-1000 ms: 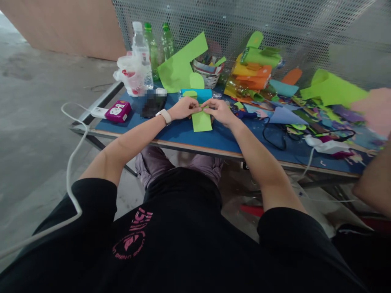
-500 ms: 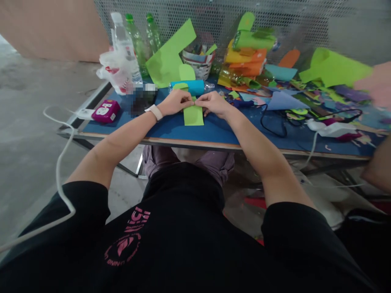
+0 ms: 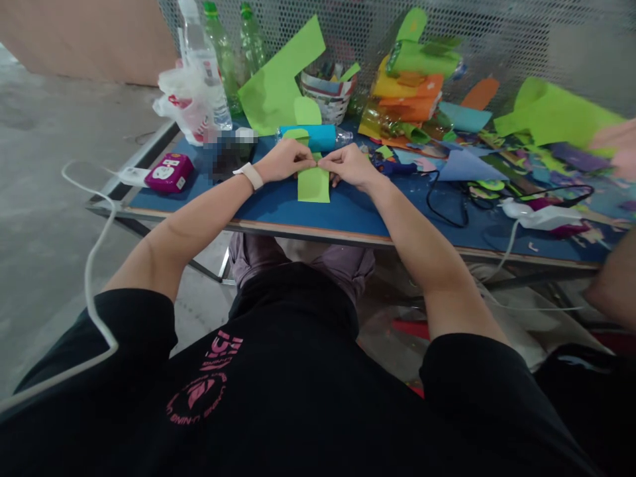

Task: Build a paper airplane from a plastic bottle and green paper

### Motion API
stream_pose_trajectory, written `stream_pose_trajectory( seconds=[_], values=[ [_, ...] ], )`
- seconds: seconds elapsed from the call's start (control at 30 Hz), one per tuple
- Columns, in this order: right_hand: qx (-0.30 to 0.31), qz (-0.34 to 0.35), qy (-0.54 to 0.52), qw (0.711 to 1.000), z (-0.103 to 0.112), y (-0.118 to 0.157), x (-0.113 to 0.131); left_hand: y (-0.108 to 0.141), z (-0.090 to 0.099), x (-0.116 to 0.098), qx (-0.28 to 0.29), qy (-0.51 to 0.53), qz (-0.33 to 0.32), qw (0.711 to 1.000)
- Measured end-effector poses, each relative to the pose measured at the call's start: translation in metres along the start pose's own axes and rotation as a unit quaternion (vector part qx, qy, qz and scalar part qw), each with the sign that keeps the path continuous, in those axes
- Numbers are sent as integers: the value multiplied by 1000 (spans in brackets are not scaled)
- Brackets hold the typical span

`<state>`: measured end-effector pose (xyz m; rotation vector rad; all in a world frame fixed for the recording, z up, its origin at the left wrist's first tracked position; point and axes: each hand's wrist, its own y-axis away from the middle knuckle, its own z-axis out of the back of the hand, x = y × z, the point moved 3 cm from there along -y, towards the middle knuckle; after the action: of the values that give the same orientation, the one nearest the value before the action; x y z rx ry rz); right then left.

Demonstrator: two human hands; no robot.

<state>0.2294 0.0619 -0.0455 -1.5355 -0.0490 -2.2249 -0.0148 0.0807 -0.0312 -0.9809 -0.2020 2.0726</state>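
Note:
Both hands pinch the upper part of a small light-green paper strip (image 3: 313, 186) above the blue tabletop (image 3: 268, 211). My left hand (image 3: 285, 161) grips it from the left, a white band around that wrist. From the right, my right hand (image 3: 350, 165) closes on the same strip, fingertips almost meeting the left ones. Just behind them lies a clear plastic bottle wrapped in blue paper (image 3: 322, 137), on its side. Rounded light-green paper pieces (image 3: 308, 111) are by this bottle. The fingers cover part of the strip's top edge.
At the left stand a clear bottle (image 3: 206, 73), green bottles (image 3: 222, 56), a plastic bag (image 3: 186, 106) and a magenta pack (image 3: 169, 173). A woven basket (image 3: 330, 99) is at the back. Paper scraps, a black cable (image 3: 450, 220) and a white device (image 3: 551, 215) lie right. Another person's arm (image 3: 616, 278) shows at right.
My view has shifted slightly, so the table's back appears higher. Both hands keep their pinch on the green strip, with the fingertips slightly nearer each other.

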Motion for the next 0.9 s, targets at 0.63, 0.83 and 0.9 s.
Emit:
stream_pose_trajectory(
  seconds=[0.63, 0.83, 0.9],
  values=[
    [-45, -45, 24, 998, 3, 5, 11, 4, 5, -5, 20, 10, 29, 999],
    [-44, -24, 19, 999, 6, 1, 4, 3, 6, -4, 29, 26, 35, 999],
    [-40, -22, 24, 999, 7, 1, 3, 3, 5, -4, 26, 36, 38, 998]
  ],
)
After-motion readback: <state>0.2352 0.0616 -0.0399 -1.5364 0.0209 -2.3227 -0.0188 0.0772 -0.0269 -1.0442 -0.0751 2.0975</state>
